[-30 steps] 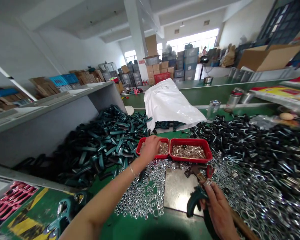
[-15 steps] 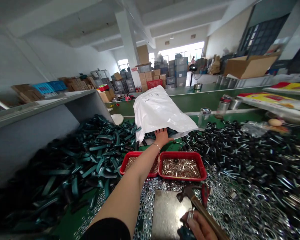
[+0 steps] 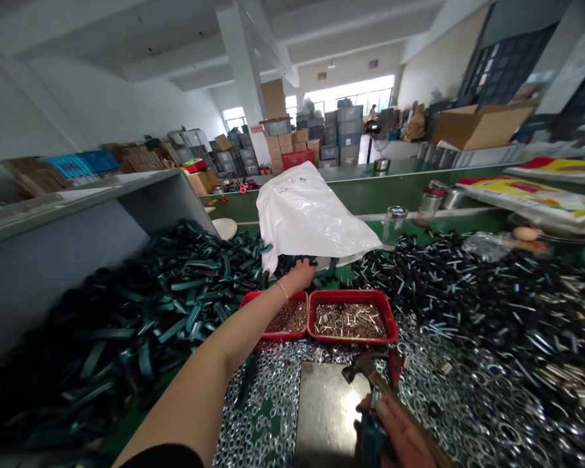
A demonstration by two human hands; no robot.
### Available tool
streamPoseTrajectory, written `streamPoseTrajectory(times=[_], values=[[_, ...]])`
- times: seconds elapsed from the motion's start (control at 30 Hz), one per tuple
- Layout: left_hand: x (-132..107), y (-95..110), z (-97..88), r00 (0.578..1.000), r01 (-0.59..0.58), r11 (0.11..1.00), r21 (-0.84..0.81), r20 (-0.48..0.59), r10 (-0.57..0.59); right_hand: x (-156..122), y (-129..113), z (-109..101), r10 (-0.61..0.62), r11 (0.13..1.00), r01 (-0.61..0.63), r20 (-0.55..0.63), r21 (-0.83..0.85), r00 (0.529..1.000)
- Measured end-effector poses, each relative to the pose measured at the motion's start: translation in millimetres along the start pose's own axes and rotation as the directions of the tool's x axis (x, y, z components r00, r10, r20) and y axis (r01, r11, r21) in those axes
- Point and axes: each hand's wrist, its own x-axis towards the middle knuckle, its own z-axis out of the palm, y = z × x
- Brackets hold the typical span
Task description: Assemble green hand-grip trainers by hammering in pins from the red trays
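My left hand (image 3: pixel 301 275) is at the mouth of a white plastic bag (image 3: pixel 316 214), fingers curled among teal plastic handles; what they hold is hidden. Dark teal pieces lie under the bag's edge beside it. At the lower right, my right hand (image 3: pixel 400 426) is closed on a teal plastic handle (image 3: pixel 373 435) with a small metal part at its upper end. That hand is over the right side of a steel plate (image 3: pixel 322 403). Close by lies a claw hammer (image 3: pixel 365 367), its wooden shaft partly behind the hand.
Two red trays, one (image 3: pixel 353 338) with pins and the other (image 3: pixel 285 335) with small copper-coloured parts, sit below the bag. Teal handles (image 3: pixel 195 286) heap at left, black knobs with metal shafts (image 3: pixel 448 279) at right. Metal rings (image 3: pixel 472 383) cover the front. Glass jars (image 3: pixel 394 224) stand behind.
My left hand has drawn back from the bag's mouth towards me, its spread fingers now curled. Teal pieces show more at the bag's opening. My right hand has raised the teal handle slightly.
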Motion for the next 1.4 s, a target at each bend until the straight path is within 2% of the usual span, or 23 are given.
streamPoseTrajectory(times=[0.1, 0.17, 0.23, 0.3, 0.37, 0.4, 0.43, 0.47, 0.53, 0.6, 0.67, 0.7, 0.77, 0.9, 1.13, 1.3, 1.4], values=[[-23.1, -13.7, -14.7, 0.999, -0.012, 0.992, -0.129, -0.046, 0.006, -2.0, -5.0, 3.4, 0.125, 0.986, -0.138, 0.131, 0.098, 0.983], [-34.5, -21.1, -26.4, 0.988, 0.007, 0.978, -0.211, -0.150, -0.040, -2.4, -9.9, 5.6, 0.188, 0.948, -0.237, 0.229, 0.210, 0.955], [-47.6, -23.6, -38.4, 0.955, 0.025, 0.963, -0.270, -0.278, -0.103, -2.9, -15.9, 4.7, 0.199, 0.914, -0.275, 0.260, 0.299, 0.945], [-68.9, -18.1, -48.6, 0.903, -0.044, 0.919, -0.392, -0.408, -0.131, -3.8, -22.2, 0.8, 0.212, 0.893, -0.289, 0.244, 0.344, 0.946], [-102.8, -2.6, -52.3, 0.881, -0.202, 0.795, -0.572, -0.461, -0.108, -5.2, -28.0, -4.3, 0.228, 0.882, -0.305, 0.239, 0.360, 0.944], [-124.6, 8.5, -50.2, 0.895, -0.272, 0.693, -0.668, -0.440, -0.073, -5.7, -30.3, -6.4, 0.232, 0.884, -0.306, 0.238, 0.354, 0.943], [-148.6, 21.3, -44.7, 0.928, -0.291, 0.596, -0.749, -0.373, -0.016, -6.1, -32.3, -7.9, 0.230, 0.893, -0.303, 0.240, 0.333, 0.943], [-173.9, 35.0, -36.1, 0.961, -0.256, 0.502, -0.826, -0.274, 0.040, -6.1, -34.0, -8.7, 0.223, 0.912, -0.288, 0.238, 0.291, 0.945], [-223.1, 62.1, -11.3, 0.993, -0.088, 0.313, -0.946, -0.057, 0.107, -5.3, -36.8, -8.3, 0.167, 0.969, -0.200, 0.207, 0.147, 0.964], [-262.8, 85.2, 16.5, 0.994, 0.071, 0.126, -0.989, 0.081, 0.076, -4.3, -40.0, -6.2, 0.020, 0.997, -0.009, 0.159, -0.070, 0.987], [-288.2, 102.1, 38.5, 0.979, 0.199, 0.022, -0.980, 0.200, 0.040, -4.3, -44.1, -3.5, -0.157, 0.933, 0.199, 0.157, -0.300, 0.975], [-295.6, 108.2, 45.6, 0.971, 0.237, 0.007, -0.972, 0.237, 0.019, -4.9, -46.6, -2.1, -0.217, 0.880, 0.273, 0.182, -0.390, 0.959], [-302.0, 116.2, 51.7, 0.965, 0.263, 0.031, -0.964, 0.263, -0.016, -7.0, -51.3, 0.2, -0.263, 0.791, 0.351, 0.241, -0.501, 0.934], [-299.3, 121.3, 45.8, 0.968, 0.251, 0.104, -0.962, 0.249, -0.027, -8.7, -55.2, 2.0, -0.262, 0.717, 0.399, 0.309, -0.571, 0.914], [-286.1, 123.5, 40.8, 0.975, 0.222, 0.192, -0.956, 0.220, -0.034, 7.4, -53.6, 1.7, -0.274, 0.658, 0.424, 0.326, -0.623, 0.905], [-274.3, 127.5, 39.5, 0.987, 0.159, 0.279, -0.947, 0.156, -0.034, 18.2, -59.1, 6.1, -0.315, 0.684, 0.461, 0.341, -0.566, 0.885], [-274.7, 128.7, 42.6, 0.992, 0.119, 0.319, -0.940, 0.096, -0.085, 18.7, -59.3, 9.3, -0.333, 0.713, 0.458, 0.319, -0.531, 0.888]])
